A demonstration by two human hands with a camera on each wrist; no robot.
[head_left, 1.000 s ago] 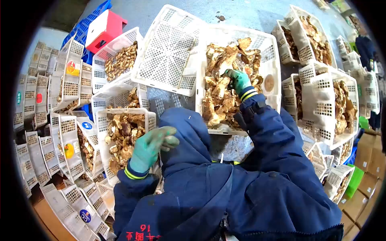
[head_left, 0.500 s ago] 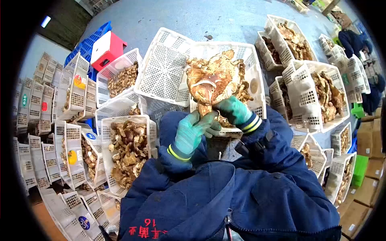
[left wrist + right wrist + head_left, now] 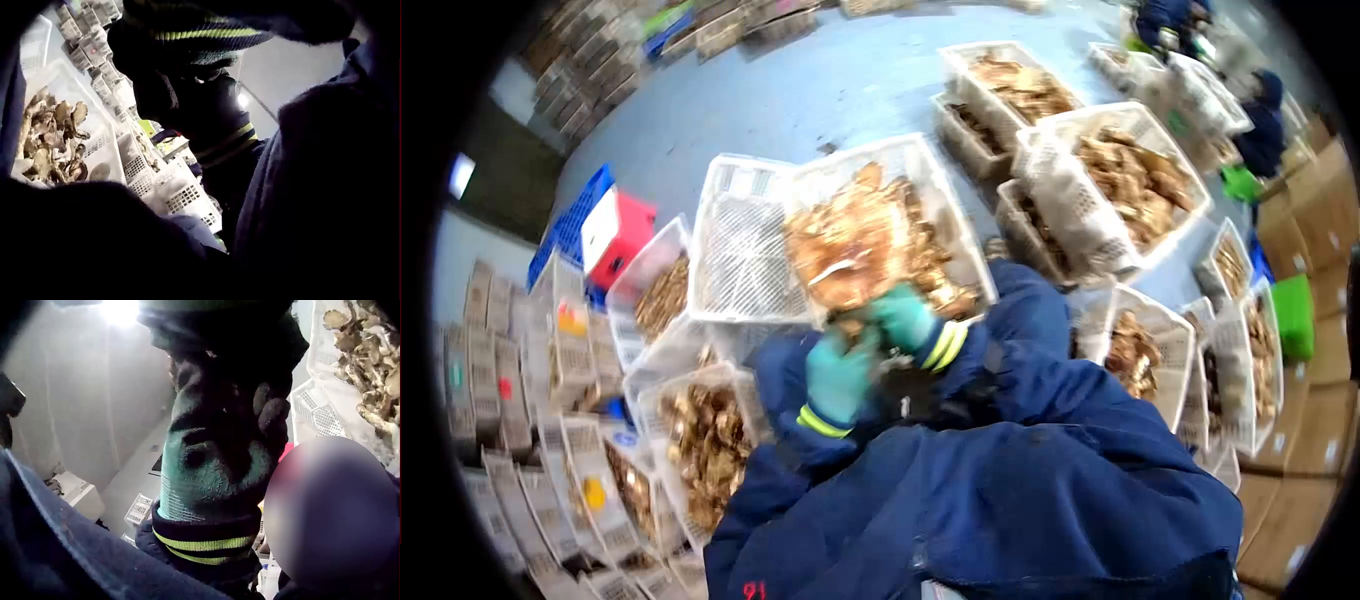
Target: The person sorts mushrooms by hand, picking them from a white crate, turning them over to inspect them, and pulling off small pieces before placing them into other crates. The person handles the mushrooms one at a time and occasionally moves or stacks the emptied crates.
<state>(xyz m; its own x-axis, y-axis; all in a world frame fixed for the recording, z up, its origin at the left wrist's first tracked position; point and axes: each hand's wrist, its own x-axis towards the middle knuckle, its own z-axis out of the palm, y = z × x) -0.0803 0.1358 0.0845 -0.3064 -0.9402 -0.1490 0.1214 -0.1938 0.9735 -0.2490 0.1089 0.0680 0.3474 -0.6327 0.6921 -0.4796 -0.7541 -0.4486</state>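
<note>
A large brown mushroom (image 3: 840, 255) with a broad cap and short stem is held up over a white crate (image 3: 975, 235) of mushrooms in the head view. My left hand (image 3: 837, 378), in a green glove, grips the lower end of its stem. Close beside it, my right hand (image 3: 903, 318), gloved alike, holds the stem just under the cap. Motion blurs the fingers. Dark sleeves and shadow fill much of the left wrist view, where the crated mushrooms (image 3: 53, 140) show at the left. In the right wrist view a gloved hand has curled fingers.
An upturned-looking white crate (image 3: 740, 235) adjoins the mushroom crate on its left. Another crate of mushrooms (image 3: 710, 445) stands by my left side. More filled crates (image 3: 1140, 185) are stacked at right, near cardboard boxes (image 3: 1310, 410). A red and white stool (image 3: 618, 238) is at left.
My right hand was among the crated mushrooms; the large mushroom then came up and my left hand moved in from the left to its stem. The head view has since swung right.
</note>
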